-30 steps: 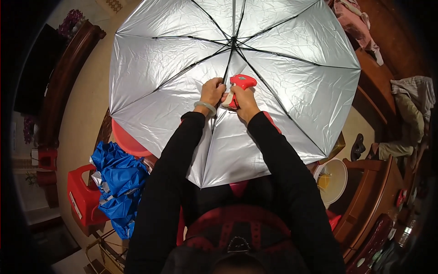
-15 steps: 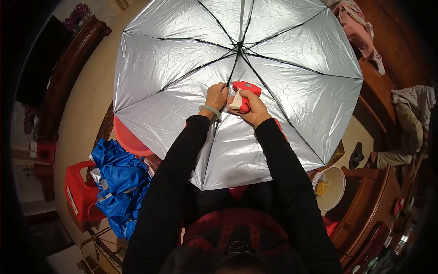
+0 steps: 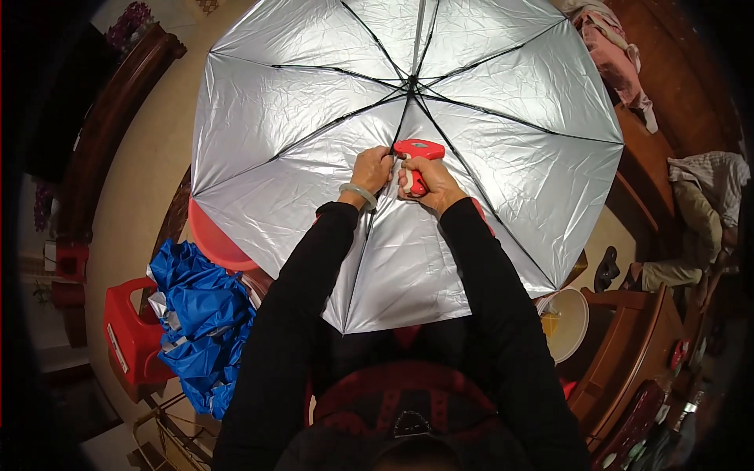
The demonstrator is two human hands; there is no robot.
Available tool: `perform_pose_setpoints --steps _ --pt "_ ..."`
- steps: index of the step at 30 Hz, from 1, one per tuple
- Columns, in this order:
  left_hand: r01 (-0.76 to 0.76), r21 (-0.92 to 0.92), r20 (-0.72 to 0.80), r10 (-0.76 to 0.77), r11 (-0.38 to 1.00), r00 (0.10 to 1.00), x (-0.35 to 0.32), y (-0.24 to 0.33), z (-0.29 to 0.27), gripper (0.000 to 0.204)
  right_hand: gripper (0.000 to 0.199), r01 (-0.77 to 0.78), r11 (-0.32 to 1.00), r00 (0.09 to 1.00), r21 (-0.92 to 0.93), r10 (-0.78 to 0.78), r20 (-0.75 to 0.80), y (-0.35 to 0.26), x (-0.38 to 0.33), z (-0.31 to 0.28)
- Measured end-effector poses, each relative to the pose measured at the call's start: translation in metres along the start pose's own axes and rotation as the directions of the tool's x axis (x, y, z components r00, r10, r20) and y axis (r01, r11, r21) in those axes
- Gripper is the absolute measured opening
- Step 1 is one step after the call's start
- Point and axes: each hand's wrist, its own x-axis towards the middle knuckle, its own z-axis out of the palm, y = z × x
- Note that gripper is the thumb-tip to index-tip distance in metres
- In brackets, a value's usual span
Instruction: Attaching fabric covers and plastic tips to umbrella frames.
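An open umbrella (image 3: 314,133) with a silver lining and black ribs fills the upper middle of the view, its inside facing me. My right hand (image 3: 430,180) is closed around its red handle (image 3: 416,157). My left hand (image 3: 371,169), with a pale green bangle at the wrist, grips the black shaft just left of the handle. Both arms are in black sleeves, reaching forward from the lower edge.
A crumpled blue cloth (image 3: 200,314) lies at the lower left beside a red plastic stool (image 3: 129,330). A red round object (image 3: 216,239) shows under the umbrella's left edge. Dark wooden furniture (image 3: 644,353) and a white bowl (image 3: 569,322) stand at the right, with clothes draped further back.
The umbrella and both hands have shifted slightly to the right and up in view. The grip on the handle and shaft stays the same.
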Motion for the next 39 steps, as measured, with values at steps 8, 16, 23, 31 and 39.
perform_pose_setpoints --steps 8,16,23,31,39 --pt "-0.237 0.149 -0.152 0.259 0.96 0.954 0.008 -0.018 0.013 0.016 0.015 0.019 0.997 0.996 -0.076 -0.012 0.092 -0.005 -0.003 -0.014" --pt "-0.388 0.517 0.028 0.438 0.763 0.899 0.041 -0.011 -0.054 0.012 0.02 0.167 0.957 0.974 -0.237 -0.197 -0.111 -0.066 -0.051 -0.006" --pt "-0.254 0.628 -0.239 0.493 0.735 0.837 0.026 -0.002 -0.037 0.015 0.018 0.384 0.916 0.914 -0.118 -0.395 -0.087 0.011 -0.017 0.008" --pt "-0.142 -0.056 -0.117 0.134 0.988 0.984 0.014 -0.027 0.0 0.019 0.017 0.266 0.933 0.937 -0.244 -0.309 -0.16 0.014 -0.001 0.025" --pt "-0.177 0.076 -0.145 0.187 0.981 0.972 0.008 -0.016 0.006 0.021 0.02 0.237 0.968 0.964 -0.081 -0.245 -0.107 0.013 -0.01 0.023"
